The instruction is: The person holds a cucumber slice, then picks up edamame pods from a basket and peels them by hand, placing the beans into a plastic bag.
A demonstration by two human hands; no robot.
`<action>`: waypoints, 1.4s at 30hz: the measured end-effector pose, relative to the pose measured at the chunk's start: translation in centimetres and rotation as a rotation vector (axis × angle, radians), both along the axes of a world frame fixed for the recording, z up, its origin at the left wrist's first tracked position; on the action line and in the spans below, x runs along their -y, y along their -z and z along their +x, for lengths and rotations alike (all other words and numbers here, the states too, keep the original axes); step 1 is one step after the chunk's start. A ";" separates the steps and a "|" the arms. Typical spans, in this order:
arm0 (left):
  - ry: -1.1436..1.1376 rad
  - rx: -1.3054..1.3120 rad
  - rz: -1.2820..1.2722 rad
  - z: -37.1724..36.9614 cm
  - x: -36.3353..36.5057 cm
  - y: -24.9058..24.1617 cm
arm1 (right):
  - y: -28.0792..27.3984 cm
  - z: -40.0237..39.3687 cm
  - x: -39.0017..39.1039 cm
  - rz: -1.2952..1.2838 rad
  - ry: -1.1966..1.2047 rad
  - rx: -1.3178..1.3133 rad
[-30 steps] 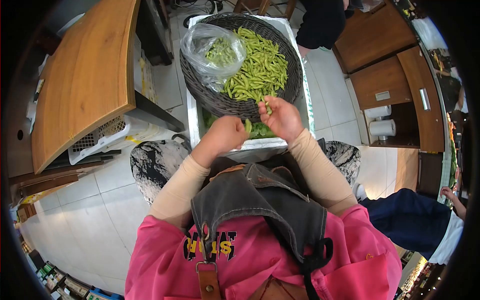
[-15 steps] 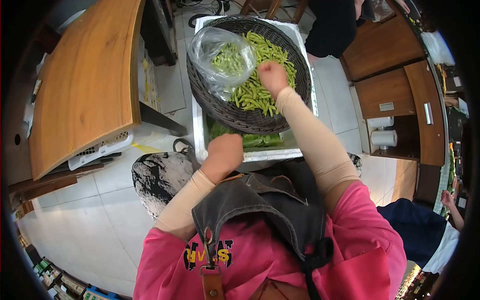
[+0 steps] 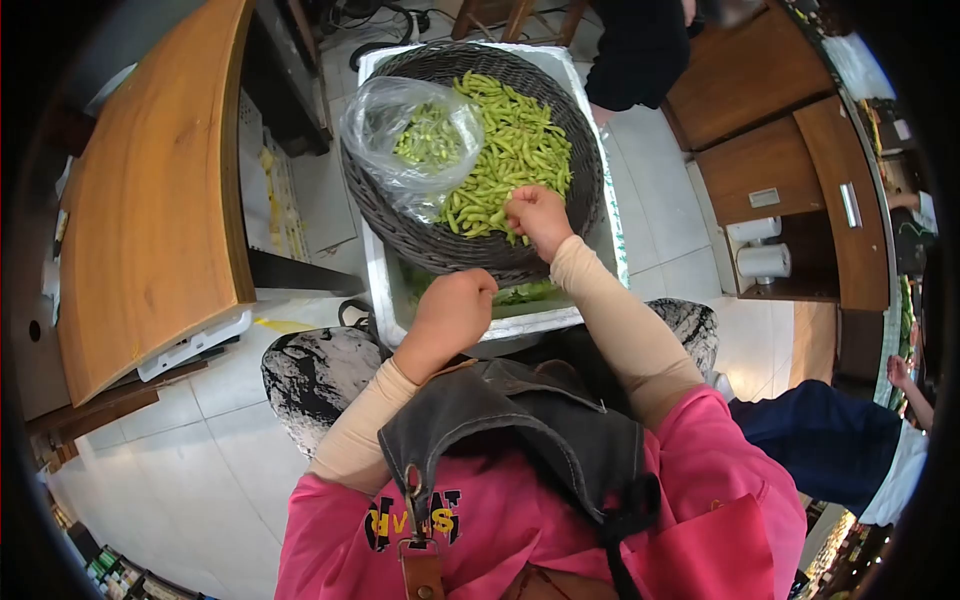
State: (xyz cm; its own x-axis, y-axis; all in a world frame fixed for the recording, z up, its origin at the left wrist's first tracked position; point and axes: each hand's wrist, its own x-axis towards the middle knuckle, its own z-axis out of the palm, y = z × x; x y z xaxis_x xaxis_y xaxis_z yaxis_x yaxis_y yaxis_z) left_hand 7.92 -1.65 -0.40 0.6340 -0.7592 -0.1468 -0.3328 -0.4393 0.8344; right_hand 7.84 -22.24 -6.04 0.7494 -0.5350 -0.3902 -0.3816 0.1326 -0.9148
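A dark woven basket [image 3: 375, 205] holds a heap of green edamame pods [image 3: 515, 135]. On the basket's left side sits a clear plastic bag [image 3: 365, 140] with shelled or trimmed green pieces inside. At the heap's near edge, my right hand [image 3: 540, 218] is closed in a pinch on an edamame pod, partly covered by the fingers. My left hand [image 3: 455, 312] is closed just over the basket's near rim, thumb against the fingers; whatever it may hold is hidden.
The basket rests on a white foam box [image 3: 385, 300] with leafy greens [image 3: 530, 292] inside. A wooden table [image 3: 150, 200] stands at the left, brown cabinets [image 3: 765, 175] at the right. One person's dark-clothed leg [image 3: 635, 60] is near the far right corner; another person [image 3: 830, 435] is at the lower right.
My right hand has drawn back from the middle of the pods to their near edge. My left hand has shifted slightly toward it. The camera view has moved a little.
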 end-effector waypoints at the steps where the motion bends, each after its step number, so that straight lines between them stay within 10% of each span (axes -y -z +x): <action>1: -0.022 -0.047 -0.027 0.1 0.1 0.1 | -1.1 -1.1 -0.2 0.101 0.006 0.012; 14: -0.192 -0.292 -0.477 -3.1 2.1 -0.1 | -2.8 -10.3 -3.9 0.979 -0.213 0.113; 19: -0.134 -0.352 -0.531 -2.9 1.6 0.3 | -6.9 -11.6 -5.8 0.096 -0.009 0.153; 27: 0.075 -0.014 -0.292 -5.0 1.5 -1.1 | -7.5 -12.5 -5.4 -0.035 -0.205 0.238; 42: 0.086 -0.425 -0.375 -6.0 1.6 -2.3 | -10.1 -13.6 -5.4 0.102 -0.209 0.265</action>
State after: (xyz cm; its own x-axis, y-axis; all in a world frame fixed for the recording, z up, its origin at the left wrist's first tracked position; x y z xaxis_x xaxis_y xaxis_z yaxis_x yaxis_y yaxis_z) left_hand 1.88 -3.24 1.87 0.5122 -0.8546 -0.0858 0.0443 -0.0735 0.9963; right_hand -5.74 -16.86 4.03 0.9208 -0.3280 -0.2113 -0.1614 0.1728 -0.9716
